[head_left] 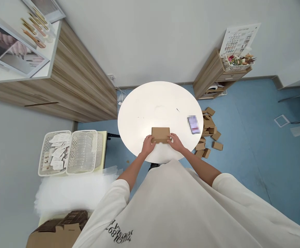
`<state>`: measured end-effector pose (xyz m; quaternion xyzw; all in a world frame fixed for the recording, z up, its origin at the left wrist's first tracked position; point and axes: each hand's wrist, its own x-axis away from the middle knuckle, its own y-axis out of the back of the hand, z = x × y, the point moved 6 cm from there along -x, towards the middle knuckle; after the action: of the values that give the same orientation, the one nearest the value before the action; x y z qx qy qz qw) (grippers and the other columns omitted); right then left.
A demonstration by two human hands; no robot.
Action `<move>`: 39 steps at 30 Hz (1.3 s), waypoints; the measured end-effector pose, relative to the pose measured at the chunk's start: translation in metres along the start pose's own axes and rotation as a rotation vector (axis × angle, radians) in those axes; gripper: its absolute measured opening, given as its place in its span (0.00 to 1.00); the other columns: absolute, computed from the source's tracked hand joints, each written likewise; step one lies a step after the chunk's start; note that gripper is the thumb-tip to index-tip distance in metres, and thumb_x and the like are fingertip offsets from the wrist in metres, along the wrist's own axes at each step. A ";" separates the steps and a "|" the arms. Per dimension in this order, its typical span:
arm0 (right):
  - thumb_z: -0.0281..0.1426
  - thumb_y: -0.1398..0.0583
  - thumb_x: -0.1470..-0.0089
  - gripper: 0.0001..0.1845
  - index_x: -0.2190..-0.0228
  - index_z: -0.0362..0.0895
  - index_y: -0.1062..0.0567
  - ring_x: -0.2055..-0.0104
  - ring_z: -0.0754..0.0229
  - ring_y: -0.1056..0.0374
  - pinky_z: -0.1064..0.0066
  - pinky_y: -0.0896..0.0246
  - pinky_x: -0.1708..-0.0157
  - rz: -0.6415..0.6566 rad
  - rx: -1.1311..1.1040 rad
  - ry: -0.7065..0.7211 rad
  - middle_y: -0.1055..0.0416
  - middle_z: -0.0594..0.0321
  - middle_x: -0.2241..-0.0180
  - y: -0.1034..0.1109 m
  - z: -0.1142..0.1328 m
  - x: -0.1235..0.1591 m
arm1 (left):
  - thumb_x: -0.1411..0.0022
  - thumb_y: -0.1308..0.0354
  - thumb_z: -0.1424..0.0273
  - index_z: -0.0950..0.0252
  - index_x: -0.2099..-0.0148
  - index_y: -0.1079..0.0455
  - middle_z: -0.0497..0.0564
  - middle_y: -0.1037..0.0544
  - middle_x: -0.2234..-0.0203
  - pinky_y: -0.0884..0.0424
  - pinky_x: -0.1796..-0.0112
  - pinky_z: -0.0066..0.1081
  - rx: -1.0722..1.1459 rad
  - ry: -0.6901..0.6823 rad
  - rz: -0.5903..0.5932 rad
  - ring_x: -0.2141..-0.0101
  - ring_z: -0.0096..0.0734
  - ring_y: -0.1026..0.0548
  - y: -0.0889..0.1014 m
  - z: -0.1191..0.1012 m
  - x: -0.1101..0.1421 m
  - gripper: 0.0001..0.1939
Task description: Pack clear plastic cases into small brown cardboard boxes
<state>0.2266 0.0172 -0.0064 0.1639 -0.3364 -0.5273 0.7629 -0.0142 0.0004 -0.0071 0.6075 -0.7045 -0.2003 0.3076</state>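
A small brown cardboard box (160, 133) with its lid down rests on the white round table (155, 100), close to the edge nearest me. My left hand (148, 144) grips its left front corner, fingers along the side and thumb at the front. At the opposite corner, my right hand (175, 142) holds the box in the same way. The box's underside and far wall are hidden.
A blurred purple item (193, 124) lies on the table's right side. Several cardboard boxes (209, 125) are piled on the floor at right. To my left are white baskets (84, 151) and a stack of clear plastic bags (69, 193). A wooden cabinet (88, 69) stands beyond.
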 end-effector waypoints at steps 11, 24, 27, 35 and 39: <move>0.36 0.44 0.39 0.26 0.40 0.50 0.31 0.36 0.47 0.40 0.52 0.46 0.38 0.038 0.152 -0.056 0.34 0.58 0.37 -0.010 0.001 0.008 | 0.40 0.44 0.71 0.56 0.37 0.38 0.57 0.32 0.39 0.47 0.37 0.52 -0.200 0.075 0.131 0.35 0.48 0.40 -0.010 -0.007 0.015 0.28; 0.34 0.44 0.43 0.29 0.40 0.50 0.34 0.42 0.47 0.37 0.51 0.47 0.40 -0.147 0.061 -0.002 0.30 0.56 0.44 0.035 0.039 -0.011 | 0.38 0.42 0.67 0.58 0.33 0.44 0.59 0.29 0.44 0.41 0.40 0.50 0.057 0.129 -0.068 0.42 0.48 0.31 0.029 -0.034 -0.016 0.32; 0.33 0.46 0.41 0.27 0.41 0.48 0.32 0.44 0.49 0.36 0.54 0.43 0.42 -0.167 0.006 -0.020 0.29 0.55 0.46 0.037 0.042 -0.023 | 0.34 0.45 0.68 0.61 0.35 0.40 0.61 0.29 0.44 0.34 0.44 0.43 0.154 0.165 -0.107 0.44 0.45 0.30 0.029 -0.028 -0.030 0.27; 0.28 0.47 0.43 0.25 0.44 0.43 0.29 0.50 0.52 0.32 0.57 0.37 0.44 -0.221 -0.058 -0.071 0.31 0.51 0.47 0.041 0.043 -0.048 | 0.34 0.46 0.70 0.62 0.43 0.30 0.59 0.27 0.50 0.33 0.46 0.43 0.101 0.224 -0.193 0.49 0.46 0.28 0.027 -0.018 -0.059 0.18; 0.28 0.46 0.45 0.25 0.45 0.45 0.29 0.52 0.52 0.32 0.56 0.36 0.44 -0.247 -0.054 -0.077 0.30 0.53 0.51 0.044 0.046 -0.050 | 0.35 0.45 0.70 0.61 0.46 0.27 0.58 0.29 0.56 0.32 0.46 0.45 0.038 0.201 -0.208 0.52 0.46 0.27 0.029 -0.020 -0.063 0.16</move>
<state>0.2145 0.0847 0.0366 0.1635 -0.3284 -0.6320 0.6827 -0.0178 0.0687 0.0145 0.6999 -0.6072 -0.1558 0.3423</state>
